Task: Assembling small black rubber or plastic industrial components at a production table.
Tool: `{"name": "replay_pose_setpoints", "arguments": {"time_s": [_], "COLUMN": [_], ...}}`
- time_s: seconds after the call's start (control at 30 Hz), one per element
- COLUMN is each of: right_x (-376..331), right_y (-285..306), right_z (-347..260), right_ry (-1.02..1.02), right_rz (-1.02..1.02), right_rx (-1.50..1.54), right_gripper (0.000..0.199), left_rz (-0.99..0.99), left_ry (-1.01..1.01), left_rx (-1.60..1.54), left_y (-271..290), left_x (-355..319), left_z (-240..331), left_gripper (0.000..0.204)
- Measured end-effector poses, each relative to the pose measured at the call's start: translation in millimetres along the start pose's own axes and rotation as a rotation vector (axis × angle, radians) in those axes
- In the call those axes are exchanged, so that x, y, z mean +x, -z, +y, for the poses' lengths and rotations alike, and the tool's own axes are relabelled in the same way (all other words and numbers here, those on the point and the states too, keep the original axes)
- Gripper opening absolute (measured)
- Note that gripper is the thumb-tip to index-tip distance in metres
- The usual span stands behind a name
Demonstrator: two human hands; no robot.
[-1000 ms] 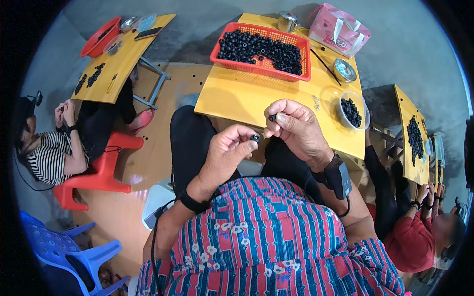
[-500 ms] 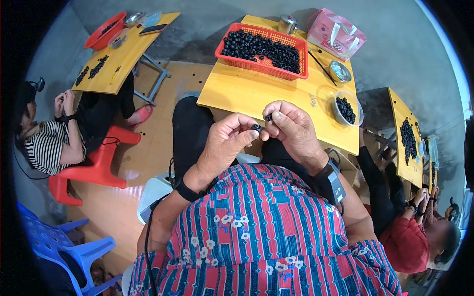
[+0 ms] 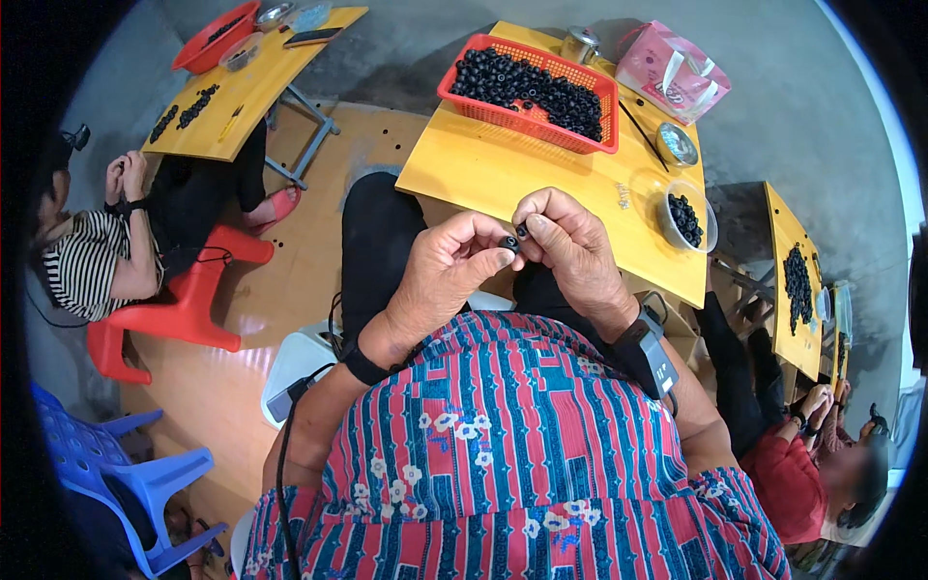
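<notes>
My left hand (image 3: pixel 447 266) pinches a small round black part with a hole (image 3: pixel 509 244) between thumb and fingertips. Beside it, the thumb and fingers of my right hand (image 3: pixel 577 256) close on a smaller dark piece (image 3: pixel 523 231), whose kind is too small to make out. Both hands meet in front of my body, just off the near edge of the yellow table (image 3: pixel 522 172). On that table a red plastic basket (image 3: pixel 527 124) holds many black parts. To its right, a clear round bowl (image 3: pixel 712 227) contains black ring-shaped parts.
A metal bowl (image 3: pixel 677 145), a dark stick (image 3: pixel 643 135), a metal canister (image 3: pixel 580 44) and a pink bag (image 3: pixel 672 72) stand or lie toward the back right. At left are a person in stripes, a red stool (image 3: pixel 198 304) and a blue chair (image 3: pixel 116 474). People sit at right.
My hands have drawn slightly closer, bringing the dark piece in the right nearly against the black part in the left. The whole view has shifted a little.
</notes>
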State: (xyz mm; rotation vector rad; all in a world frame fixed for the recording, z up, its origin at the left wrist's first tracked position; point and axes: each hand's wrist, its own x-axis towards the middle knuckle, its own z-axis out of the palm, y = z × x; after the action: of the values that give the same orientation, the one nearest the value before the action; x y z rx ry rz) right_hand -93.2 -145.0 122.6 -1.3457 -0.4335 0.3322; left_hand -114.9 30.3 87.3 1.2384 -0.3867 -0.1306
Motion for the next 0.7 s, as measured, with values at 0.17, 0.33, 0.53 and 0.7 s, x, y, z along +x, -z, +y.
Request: {"name": "replay_pose_setpoints", "arguments": {"time_s": [0.17, 0.33, 0.53, 0.7], "right_x": [-1.2, -2.0, -2.7, -2.9], "right_y": [2.5, -0.8, -1.1, -0.2], "right_z": [-0.5, -2.6, -0.3, 0.1], "right_ry": [-0.024, -0.023, 0.020, 0.050], "right_rz": [0.008, -0.015, -0.018, -0.004], "right_rx": [-0.086, -0.122, -0.201, -0.279], "right_gripper": [0.013, 0.013, 0.012, 0.010], "left_rz": [0.005, 0.001, 0.013, 0.018], "left_ry": [-0.019, -0.004, -0.015, 0.020], "left_rx": [-0.017, 0.046, 0.086, 0.087], "left_y": [-1.9, 2.7, 4.8, 2.0], "left_x": [-0.6, -2.7, -3.9, -4.0], "left_z": [-2.2, -1.4, -6.2, -3.2], "left_gripper": [0.012, 0.011, 0.009, 0.014]}}
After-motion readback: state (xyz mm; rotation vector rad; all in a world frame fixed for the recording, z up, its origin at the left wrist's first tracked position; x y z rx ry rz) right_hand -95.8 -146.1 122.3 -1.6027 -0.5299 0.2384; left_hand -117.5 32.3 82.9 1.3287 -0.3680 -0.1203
